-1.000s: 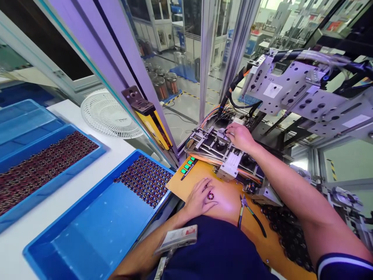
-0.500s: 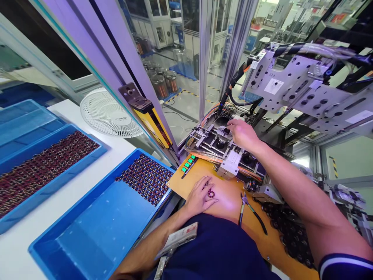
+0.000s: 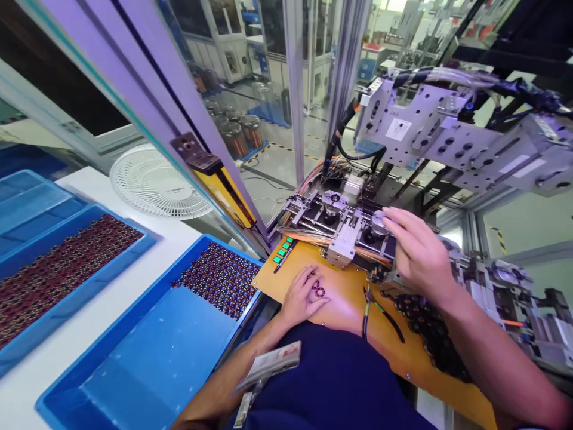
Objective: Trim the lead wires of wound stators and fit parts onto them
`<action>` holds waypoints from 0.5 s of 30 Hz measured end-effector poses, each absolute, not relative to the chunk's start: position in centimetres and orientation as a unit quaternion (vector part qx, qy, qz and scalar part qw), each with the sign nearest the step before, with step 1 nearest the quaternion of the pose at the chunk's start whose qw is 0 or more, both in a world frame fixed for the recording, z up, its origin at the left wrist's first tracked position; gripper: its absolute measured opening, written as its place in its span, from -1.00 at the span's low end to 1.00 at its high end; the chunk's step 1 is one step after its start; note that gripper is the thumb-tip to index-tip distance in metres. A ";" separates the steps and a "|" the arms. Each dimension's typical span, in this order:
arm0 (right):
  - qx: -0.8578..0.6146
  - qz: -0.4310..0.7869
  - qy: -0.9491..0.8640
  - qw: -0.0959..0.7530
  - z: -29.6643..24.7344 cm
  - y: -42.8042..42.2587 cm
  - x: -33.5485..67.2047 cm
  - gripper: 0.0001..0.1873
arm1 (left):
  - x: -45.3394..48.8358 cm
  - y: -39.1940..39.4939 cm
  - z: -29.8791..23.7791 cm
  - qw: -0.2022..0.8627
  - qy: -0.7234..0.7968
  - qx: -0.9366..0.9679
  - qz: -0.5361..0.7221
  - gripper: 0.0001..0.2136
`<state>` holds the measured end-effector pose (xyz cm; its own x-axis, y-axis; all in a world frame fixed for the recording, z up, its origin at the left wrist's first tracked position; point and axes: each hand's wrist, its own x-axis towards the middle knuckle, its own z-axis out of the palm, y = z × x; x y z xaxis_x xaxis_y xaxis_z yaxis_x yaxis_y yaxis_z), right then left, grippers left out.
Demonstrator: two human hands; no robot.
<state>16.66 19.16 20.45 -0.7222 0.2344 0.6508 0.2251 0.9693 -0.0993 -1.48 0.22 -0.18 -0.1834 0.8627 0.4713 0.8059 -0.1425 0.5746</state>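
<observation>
Setting: factory cell behind glass guarding; an orange worktop (image 3: pixel 394 349) fronts a winding fixture (image 3: pixel 344 224), with blue trays on the white bench to the left.
Right fingers: right hand (image 3: pixel 418 254) arched over the fixture's right-hand round seat (image 3: pixel 378 222), fingertips (image 3: pixel 388 216) spread narrow and touching its silver cap; whether they pinch a part I cannot tell.
Left fingers: left hand (image 3: pixel 302 295) flat on the worktop, loosely curled around a small wound coil ring (image 3: pixel 319 291) at its fingertips.
Nearby: left seat (image 3: pixel 332 202) free of any hand; pliers (image 3: pixel 373 304) lie just beside the right wrist; green buttons (image 3: pixel 282 251) at the worktop's far-left corner.
Stock: near blue tray (image 3: pixel 134 358) with coils heaped at its far end.
Technique, my judgement: come straight down on the seat, keep the part level, fingers clear of the slide.
</observation>
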 end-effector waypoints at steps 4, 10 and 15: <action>-0.221 -0.032 -0.894 0.389 18.6 13.7 25.9 -0.32 | -1.4 0.3 -0.5 0.046 0.647 0.635 0.419 -0.43; -0.449 -0.035 -0.818 0.357 9.9 8.2 33.8 -0.73 | -1.2 0.6 -0.8 0.058 0.641 0.643 0.415 -0.46; -0.487 -0.008 -0.825 0.288 4.4 7.6 33.4 -0.79 | -0.9 0.6 -0.2 0.031 0.649 0.637 0.415 -0.47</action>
<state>33.35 7.56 4.43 -0.3602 0.7979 0.4833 0.8070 0.5264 -0.2677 -0.88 0.60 -0.19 -0.1862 0.8525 0.4885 0.8010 -0.1562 0.5780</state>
